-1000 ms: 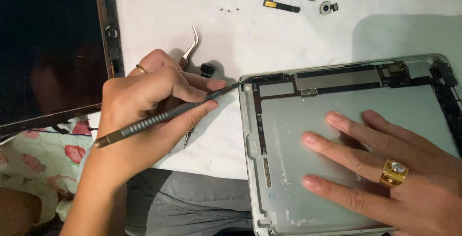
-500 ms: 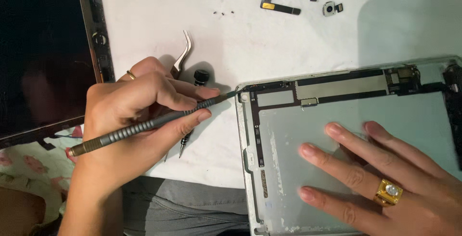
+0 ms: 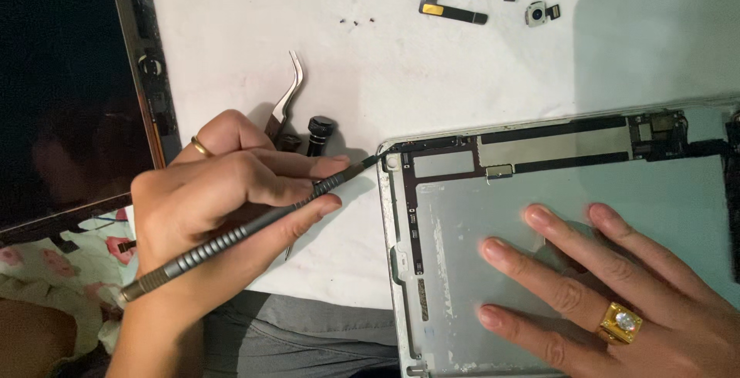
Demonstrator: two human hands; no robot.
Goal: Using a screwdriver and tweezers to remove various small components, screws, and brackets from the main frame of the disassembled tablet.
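At the far left a detached black glass screen panel (image 3: 65, 93) is lying on the white table (image 3: 231, 39). The left hand (image 3: 223, 208) is gripping a slim grey ribbed metal tool (image 3: 247, 230), fingers clamped around it, its tip touching the top-left corner of the opened silver tablet shell (image 3: 555, 216). The right hand (image 3: 609, 285) is resting flat inside the shell, fingers spread.
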